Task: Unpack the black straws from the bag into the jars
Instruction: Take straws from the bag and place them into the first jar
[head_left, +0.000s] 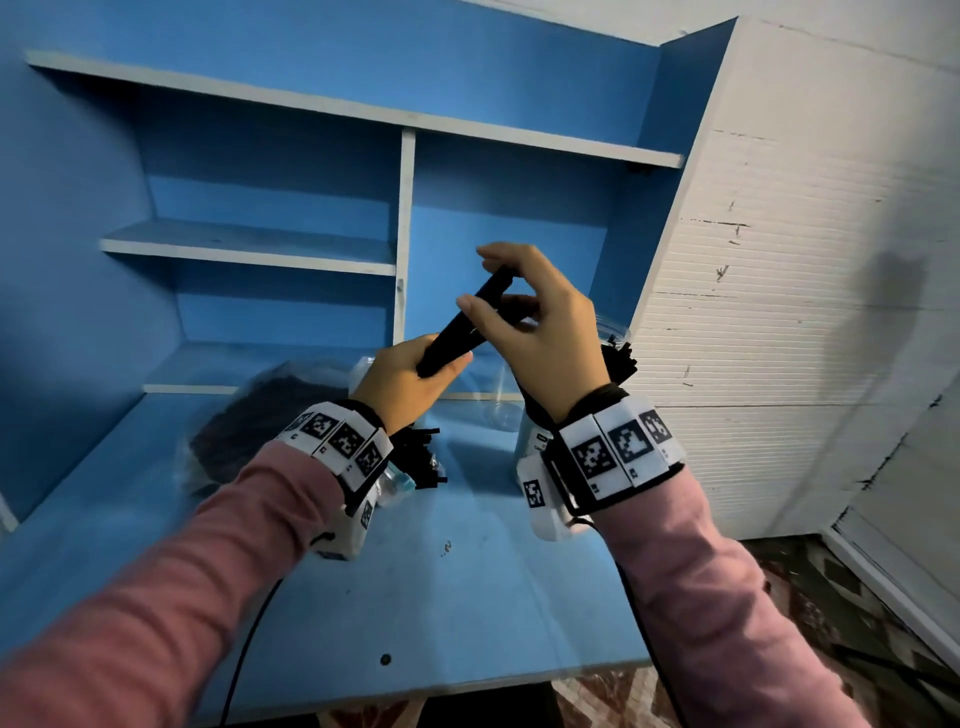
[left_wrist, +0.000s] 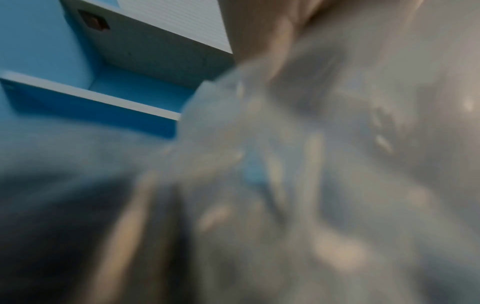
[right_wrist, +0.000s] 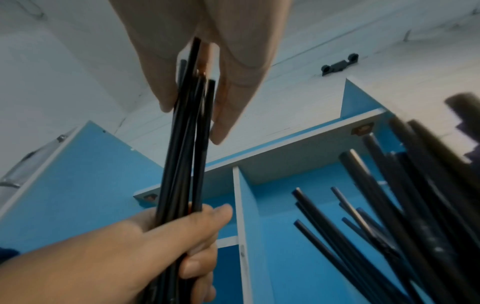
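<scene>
A person's left hand (head_left: 402, 382) grips the lower end of a bundle of thin black plastic straws (head_left: 464, 325) above a blue surface (head_left: 452, 587), while the fingers (head_left: 496, 306) of the right hand (head_left: 540, 332) pinch its upper end. Only the right wrist view separates the bundle into several straws, the exact count unclear, and shows more black straws fanned at its right edge (right_wrist: 405, 205). The head view alone shows one crumpled clear plastic bag of straws (head_left: 249, 421) lying left on the surface, and two clear jars (head_left: 501, 400), one partly hidden behind each wrist. The left wrist view is blurred plastic
</scene>
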